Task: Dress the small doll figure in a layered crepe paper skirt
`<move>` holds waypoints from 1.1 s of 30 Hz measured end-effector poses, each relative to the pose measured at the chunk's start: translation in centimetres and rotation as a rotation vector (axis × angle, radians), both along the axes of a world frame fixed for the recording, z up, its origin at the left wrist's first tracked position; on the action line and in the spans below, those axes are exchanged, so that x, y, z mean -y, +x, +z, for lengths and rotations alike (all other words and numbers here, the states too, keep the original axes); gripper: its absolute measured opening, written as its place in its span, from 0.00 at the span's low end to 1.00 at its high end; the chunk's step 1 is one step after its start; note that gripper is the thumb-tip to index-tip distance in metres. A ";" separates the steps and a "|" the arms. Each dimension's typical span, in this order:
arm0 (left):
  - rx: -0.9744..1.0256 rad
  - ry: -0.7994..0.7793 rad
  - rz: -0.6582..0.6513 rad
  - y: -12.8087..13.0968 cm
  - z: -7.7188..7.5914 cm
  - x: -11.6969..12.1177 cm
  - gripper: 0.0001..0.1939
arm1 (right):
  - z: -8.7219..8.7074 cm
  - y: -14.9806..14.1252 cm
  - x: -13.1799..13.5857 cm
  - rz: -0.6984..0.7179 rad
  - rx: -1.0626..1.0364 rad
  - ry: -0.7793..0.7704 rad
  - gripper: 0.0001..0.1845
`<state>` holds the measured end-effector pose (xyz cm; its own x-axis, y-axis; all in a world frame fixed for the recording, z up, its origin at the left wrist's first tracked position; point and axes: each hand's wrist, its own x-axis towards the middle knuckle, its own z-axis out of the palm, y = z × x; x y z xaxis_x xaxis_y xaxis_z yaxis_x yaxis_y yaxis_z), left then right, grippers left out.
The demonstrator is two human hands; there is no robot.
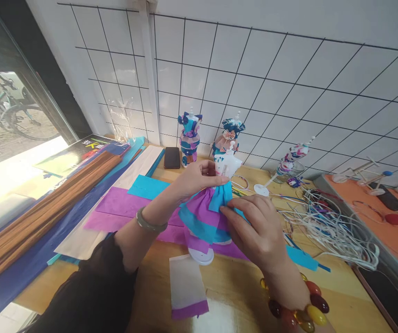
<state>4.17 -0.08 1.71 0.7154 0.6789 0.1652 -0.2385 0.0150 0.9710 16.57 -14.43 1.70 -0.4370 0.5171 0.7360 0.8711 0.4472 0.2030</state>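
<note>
A small white dress-form mannequin [233, 165] stands tilted on a round white base [202, 255], wearing a layered purple and blue crepe paper skirt [202, 215]. My left hand [201, 178] is closed at its waist, thumb pressing the gathered top of a blue crepe paper strip [221, 196] against the bodice. Lower down, my right hand [259, 226] pinches the right side of that strip between thumb and fingers. The strip hangs over the front of the purple layer. My fingers hide part of the waist and the skirt's right side.
Dressed mannequins [189, 138] stand along the grid wall, near a dark phone [171, 157]. Crepe paper sheets and a brown roll [63, 194] lie left. A white and purple paper piece [188, 284] lies in front. Tangled cords [338, 226] and an orange tray [369, 217] are right.
</note>
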 end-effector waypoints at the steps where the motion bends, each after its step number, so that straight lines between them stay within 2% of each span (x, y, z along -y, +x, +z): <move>1: -0.002 0.018 -0.002 0.0 0.0 -0.1 0.22 | 0.1 -0.1 0.0 0.032 -0.023 -0.025 0.10; 3: 0.000 0.066 -0.016 -0.1 -0.1 -0.2 0.21 | 0.5 -0.2 0.2 0.113 -0.124 -0.091 0.12; 6: -0.007 0.144 -0.054 -0.4 0.1 -0.2 0.19 | 0.7 0.2 0.5 0.185 -0.407 -0.160 0.10; 9: -0.020 0.183 -0.106 -0.7 0.4 0.0 0.18 | 0.3 0.9 0.3 0.057 -0.713 -0.174 0.06; 11: -0.028 0.200 -0.161 -0.9 0.7 0.2 0.17 | 0.0 1.4 0.0 -0.055 -0.836 -0.284 0.05; 12: -0.037 0.215 -0.183 -0.9 0.8 0.2 0.17 | -0.2 1.7 -0.2 -0.087 -0.868 -0.377 0.07; 15: -0.091 0.297 -0.196 -1.0 1.0 0.4 0.17 | -0.3 2.1 -0.6 -0.087 -0.910 -0.643 0.12; 17: -0.129 0.351 -0.181 -1.0 0.9 0.4 0.17 | -0.2 2.1 -0.6 -0.077 -0.928 -0.722 0.11; 28: -0.198 0.401 -0.252 -0.8 0.4 0.6 0.16 | 0.2 1.7 -0.4 -0.164 -0.958 -0.753 0.12; 33: -0.136 0.382 -0.324 -0.9 0.6 0.7 0.14 | 0.3 1.7 -0.2 -0.214 -0.926 -0.725 0.12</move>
<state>3.27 -0.81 2.32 0.9113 0.3285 0.2485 -0.1512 -0.2944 0.9436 18.26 -14.27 1.98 0.2517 0.9395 0.2325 0.6241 0.0260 -0.7809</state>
